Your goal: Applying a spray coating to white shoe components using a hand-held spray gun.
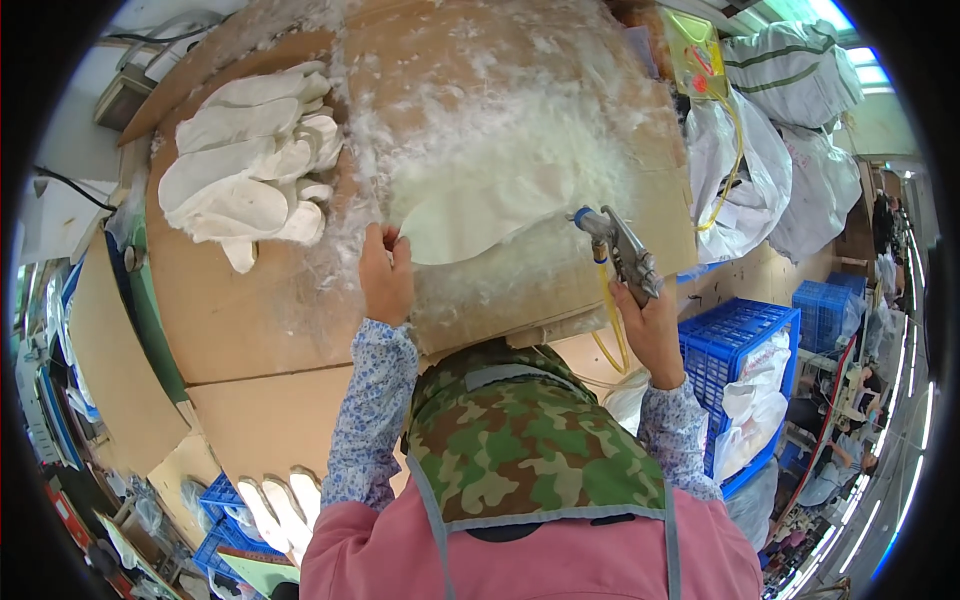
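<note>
A pale, sole-shaped sheet [460, 215], like an insole, lies on the cardboard work surface, its far side blending into white fluff. My left hand [386, 275] pinches its left end between thumb and fingers. In my right hand [650, 335] is a metal spray gun [632, 255] with a blue-ringed nozzle, pointing left just beyond the sheet's right end. A yellow hose [607, 300] hangs down from the gun. Left of the sheet sits an overlapping pile of similar white sole-shaped pieces [250, 160].
Loose white fibres [520, 70] cover much of the cardboard [270, 340]. At the far right stands a yellow container [692, 55] with a hose, beside white sacks [790, 75]. Blue crates [740, 340] flank my right side. More white pieces [285, 510] lie at the lower left.
</note>
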Motion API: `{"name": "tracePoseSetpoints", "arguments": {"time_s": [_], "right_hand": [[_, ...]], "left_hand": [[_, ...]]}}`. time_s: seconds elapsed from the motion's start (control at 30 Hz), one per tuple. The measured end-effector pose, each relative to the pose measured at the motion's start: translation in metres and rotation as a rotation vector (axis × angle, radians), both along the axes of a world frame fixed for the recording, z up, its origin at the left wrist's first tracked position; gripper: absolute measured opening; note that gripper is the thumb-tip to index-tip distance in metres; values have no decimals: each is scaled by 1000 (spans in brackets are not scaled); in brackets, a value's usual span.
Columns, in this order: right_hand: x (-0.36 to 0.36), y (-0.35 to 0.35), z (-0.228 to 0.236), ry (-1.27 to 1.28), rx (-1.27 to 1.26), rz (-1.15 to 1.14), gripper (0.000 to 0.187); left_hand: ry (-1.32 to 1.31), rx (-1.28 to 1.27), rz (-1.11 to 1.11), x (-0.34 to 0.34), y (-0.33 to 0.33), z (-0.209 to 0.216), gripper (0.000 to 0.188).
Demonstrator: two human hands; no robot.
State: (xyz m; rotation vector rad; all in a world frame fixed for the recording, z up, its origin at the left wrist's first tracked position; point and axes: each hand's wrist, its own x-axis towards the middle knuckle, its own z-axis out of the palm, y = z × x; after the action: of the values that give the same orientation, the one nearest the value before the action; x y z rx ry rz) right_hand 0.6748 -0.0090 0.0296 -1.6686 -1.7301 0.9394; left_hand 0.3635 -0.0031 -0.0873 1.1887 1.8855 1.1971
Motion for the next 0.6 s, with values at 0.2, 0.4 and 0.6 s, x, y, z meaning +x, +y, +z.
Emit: {"name": "tracePoseSetpoints", "arguments": {"time_s": [0.2, 0.4, 0.6], "right_hand": [[9, 1, 3, -36, 78, -33, 24], [13, -4, 2, 7, 36, -82, 23], [11, -17, 1, 37, 28, -60, 19]], "left_hand": [[-48, -3, -6, 1, -2, 4, 11], [-81, 9, -6, 1, -4, 1, 10], [-90, 18, -20, -3, -6, -1, 10]]}}
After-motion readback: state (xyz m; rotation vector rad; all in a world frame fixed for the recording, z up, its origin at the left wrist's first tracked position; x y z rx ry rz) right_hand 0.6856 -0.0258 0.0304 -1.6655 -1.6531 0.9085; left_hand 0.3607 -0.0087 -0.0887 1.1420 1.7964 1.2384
